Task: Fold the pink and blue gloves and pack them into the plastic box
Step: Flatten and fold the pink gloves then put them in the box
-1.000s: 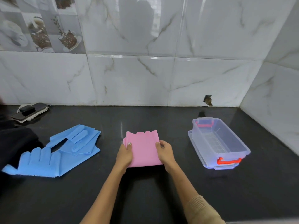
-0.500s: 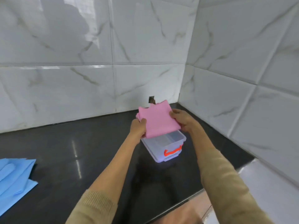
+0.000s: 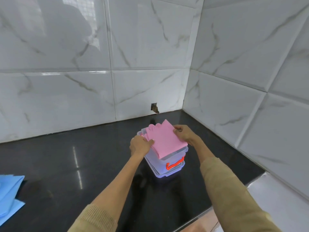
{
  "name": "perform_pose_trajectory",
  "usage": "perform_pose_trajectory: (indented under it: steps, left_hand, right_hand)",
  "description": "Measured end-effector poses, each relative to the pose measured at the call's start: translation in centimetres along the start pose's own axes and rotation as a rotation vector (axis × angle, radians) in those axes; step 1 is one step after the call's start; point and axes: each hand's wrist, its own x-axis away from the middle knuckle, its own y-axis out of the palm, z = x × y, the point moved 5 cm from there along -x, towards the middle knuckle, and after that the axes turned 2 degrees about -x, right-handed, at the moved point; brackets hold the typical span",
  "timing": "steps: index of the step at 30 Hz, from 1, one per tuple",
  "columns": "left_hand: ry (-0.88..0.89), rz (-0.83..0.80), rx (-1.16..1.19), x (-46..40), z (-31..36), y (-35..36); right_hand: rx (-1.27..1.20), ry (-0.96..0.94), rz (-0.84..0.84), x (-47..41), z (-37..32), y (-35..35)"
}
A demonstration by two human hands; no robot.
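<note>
The folded pink gloves (image 3: 164, 139) lie across the top opening of the clear plastic box (image 3: 172, 166), which has a red handle on its near end. My left hand (image 3: 140, 145) grips the gloves' left edge and my right hand (image 3: 184, 133) grips their right edge. The gloves hide most of the box's inside. The blue gloves (image 3: 8, 195) lie flat on the counter at the far left, partly cut off by the frame edge.
The box stands on a glossy black counter (image 3: 83, 164) near the corner of two white marble-tiled walls. A small hole (image 3: 154, 108) shows in the back wall tile. The counter's front edge (image 3: 234, 193) runs diagonally at the lower right.
Both hands lifted the folded pink gloves off the counter, carried them right to the box and lowered them onto its opening. The view turned right, so the blue gloves sit at the left edge.
</note>
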Motion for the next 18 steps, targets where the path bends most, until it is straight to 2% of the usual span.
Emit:
perform_pose_trajectory:
  steps: [4,7,10,13,15,18]
  left_hand:
    - [0.029,0.046,0.032,0.6,-0.3,0.5]
    - [0.052,0.088,-0.005,1.2,-0.6,0.8]
    - [0.176,0.164,-0.141,1.6,-0.3,1.1]
    - [0.346,0.209,-0.326,1.9,1.2,1.8]
    - [0.459,0.146,-0.476,1.7,2.1,2.7]
    - [0.538,-0.065,-0.774,1.4,2.4,4.5]
  right_hand:
    - [0.233,-0.088,0.229,-0.3,-0.1,0.6]
    - [0.526,-0.289,0.336,0.4,-0.9,2.4]
    - [0.744,-0.467,0.219,1.1,-1.6,5.5]
    - [0.949,-0.415,0.038,0.3,-0.4,7.7]
    - [1.027,-0.345,-0.109,-0.2,0.2,8.1]
    - [1.099,-0.256,-0.273,-0.4,0.9,8.6]
